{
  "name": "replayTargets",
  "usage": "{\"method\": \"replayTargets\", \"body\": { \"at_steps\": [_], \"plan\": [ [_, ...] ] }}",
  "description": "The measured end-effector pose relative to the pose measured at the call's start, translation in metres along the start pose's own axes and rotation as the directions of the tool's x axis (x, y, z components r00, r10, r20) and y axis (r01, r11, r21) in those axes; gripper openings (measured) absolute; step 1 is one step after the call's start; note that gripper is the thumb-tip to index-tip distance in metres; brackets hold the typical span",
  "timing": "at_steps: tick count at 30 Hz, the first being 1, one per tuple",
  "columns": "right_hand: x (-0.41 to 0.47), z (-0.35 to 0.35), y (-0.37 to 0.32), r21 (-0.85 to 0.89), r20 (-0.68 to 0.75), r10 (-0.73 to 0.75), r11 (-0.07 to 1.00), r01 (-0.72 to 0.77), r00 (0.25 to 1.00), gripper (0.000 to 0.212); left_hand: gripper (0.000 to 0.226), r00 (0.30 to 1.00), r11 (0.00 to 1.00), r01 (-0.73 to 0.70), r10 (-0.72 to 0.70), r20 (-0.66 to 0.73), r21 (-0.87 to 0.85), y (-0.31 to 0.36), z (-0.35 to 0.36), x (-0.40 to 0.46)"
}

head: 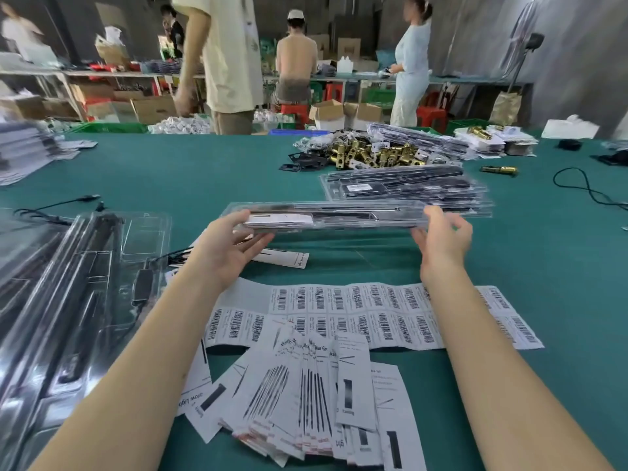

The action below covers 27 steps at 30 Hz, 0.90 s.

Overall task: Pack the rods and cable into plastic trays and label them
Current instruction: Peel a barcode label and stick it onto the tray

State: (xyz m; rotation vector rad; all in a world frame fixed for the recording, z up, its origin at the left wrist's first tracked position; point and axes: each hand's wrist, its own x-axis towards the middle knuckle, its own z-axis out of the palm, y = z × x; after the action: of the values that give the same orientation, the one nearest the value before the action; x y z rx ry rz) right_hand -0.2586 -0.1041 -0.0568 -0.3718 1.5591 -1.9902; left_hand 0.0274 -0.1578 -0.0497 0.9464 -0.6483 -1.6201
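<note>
Gripping a packed plastic tray (pixel 339 217) by its ends, left hand (pixel 226 248) and right hand (pixel 441 239).

Both hands hold a packed tray (pixel 339 217) above the green table (pixel 176 171), left hand (pixel 227 248) at one end, right hand (pixel 443 241) at the other; barcode labels (pixel 373 314) lie underneath.

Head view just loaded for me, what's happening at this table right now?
A person is holding a closed clear plastic tray above the green table, the left hand gripping one end and the right hand the other. It holds dark rods and a white card. A stack of packed trays lies just beyond. Barcode label sheets and printed cards lie near the person, with open trays to the left.
</note>
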Motion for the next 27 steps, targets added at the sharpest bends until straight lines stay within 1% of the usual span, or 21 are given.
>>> {"method": "replayTargets", "body": {
  "at_steps": [1, 2, 3, 4, 5, 6, 7, 8, 10, 11, 12, 14, 15, 17, 18, 19, 21, 22, 25, 27],
  "plan": [
    [-0.002, 0.0, 0.001, -0.181, -0.011, -0.153, 0.972, 0.148, 0.988, 0.049, 0.014, 1.0, 1.0, -0.002, 0.002, -0.002, 0.004, -0.002, 0.002, -0.001],
    [-0.005, -0.001, 0.002, -0.359, 0.051, -0.328, 0.875, 0.323, 0.943, 0.047, 0.011, 1.0, 1.0, -0.006, 0.006, -0.002, 0.007, -0.004, 0.004, -0.002],
    [-0.007, -0.001, 0.003, -0.476, 0.159, -0.472, 0.733, 0.486, 0.867, 0.039, 0.01, 1.0, 1.0, -0.007, 0.007, -0.006, 0.001, -0.004, 0.006, -0.002],
    [-0.01, -0.001, 0.004, -0.535, 0.266, -0.552, 0.598, 0.597, 0.79, 0.028, 0.013, 1.0, 1.0, -0.003, 0.003, -0.015, -0.019, -0.004, 0.006, -0.002],
    [-0.012, -0.001, 0.003, -0.569, 0.349, -0.576, 0.497, 0.655, 0.739, 0.019, 0.017, 1.0, 0.999, 0.0, -0.002, -0.029, -0.049, -0.002, 0.005, -0.002],
    [-0.013, 0.001, 0.002, -0.602, 0.401, -0.568, 0.428, 0.674, 0.719, 0.018, 0.023, 0.999, 0.997, 0.002, -0.005, -0.044, -0.074, 0.0, 0.003, -0.001],
    [-0.015, 0.003, -0.001, -0.634, 0.424, -0.546, 0.391, 0.667, 0.723, 0.02, 0.026, 0.999, 0.996, 0.004, -0.009, -0.053, -0.09, 0.002, 0.001, -0.001],
    [-0.016, 0.005, -0.004, -0.664, 0.429, -0.532, 0.362, 0.654, 0.73, 0.022, 0.024, 0.999, 0.995, 0.009, -0.014, -0.052, -0.096, 0.004, 0.0, -0.002],
    [-0.019, 0.01, -0.012, -0.704, 0.423, -0.535, 0.315, 0.637, 0.732, 0.027, 0.011, 0.999, 0.996, 0.016, -0.021, -0.049, -0.093, 0.005, 0.001, -0.005],
    [-0.02, 0.011, -0.015, -0.704, 0.431, -0.557, 0.285, 0.651, 0.71, 0.029, 0.007, 0.998, 0.996, 0.02, -0.025, -0.055, -0.091, 0.005, 0.003, -0.007],
    [-0.021, 0.011, -0.017, -0.68, 0.459, -0.593, 0.245, 0.691, 0.662, 0.029, 0.004, 0.998, 0.996, 0.024, -0.029, -0.06, -0.09, 0.004, 0.004, -0.008],
    [-0.023, 0.009, -0.02, -0.566, 0.565, -0.63, 0.173, 0.806, 0.532, 0.025, 0.004, 0.997, 0.996, 0.031, -0.037, -0.067, -0.087, 0.003, 0.006, -0.008],
    [-0.024, 0.008, -0.02, -0.488, 0.631, -0.617, 0.156, 0.859, 0.471, 0.023, 0.005, 0.997, 0.996, 0.033, -0.039, -0.07, -0.084, 0.003, 0.006, -0.008],
    [-0.027, 0.008, -0.017, -0.318, 0.748, -0.56, 0.167, 0.933, 0.356, 0.019, 0.008, 0.997, 0.997, 0.034, -0.039, -0.07, -0.072, 0.002, 0.005, -0.008],
    [-0.027, 0.008, -0.014, -0.252, 0.788, -0.532, 0.181, 0.951, 0.311, 0.015, 0.009, 0.997, 0.997, 0.033, -0.038, -0.069, -0.066, 0.001, 0.005, -0.008],
    [-0.028, 0.008, -0.012, -0.222, 0.815, -0.499, 0.2, 0.954, 0.294, 0.012, 0.009, 0.997, 0.998, 0.035, -0.04, -0.069, -0.059, 0.001, 0.005, -0.008],
    [-0.025, 0.009, -0.005, -0.236, 0.844, -0.428, 0.245, 0.94, 0.323, 0.006, 0.013, 0.996, 0.998, 0.039, -0.042, -0.072, -0.046, 0.0, 0.004, -0.007],
    [-0.023, 0.008, -0.001, -0.245, 0.848, -0.408, 0.265, 0.933, 0.339, 0.007, 0.019, 0.997, 0.998, 0.04, -0.043, -0.071, -0.042, 0.0, 0.004, -0.007],
    [-0.019, 0.009, 0.006, -0.245, 0.837, -0.419, 0.289, 0.926, 0.352, 0.014, 0.038, 0.996, 0.999, 0.035, -0.036, -0.076, -0.017, 0.003, 0.004, -0.006],
    [-0.019, 0.01, 0.008, -0.239, 0.823, -0.438, 0.309, 0.921, 0.361, 0.014, 0.036, 0.996, 1.0, 0.03, -0.031, -0.082, -0.008, 0.004, 0.005, -0.006]
  ]
}}
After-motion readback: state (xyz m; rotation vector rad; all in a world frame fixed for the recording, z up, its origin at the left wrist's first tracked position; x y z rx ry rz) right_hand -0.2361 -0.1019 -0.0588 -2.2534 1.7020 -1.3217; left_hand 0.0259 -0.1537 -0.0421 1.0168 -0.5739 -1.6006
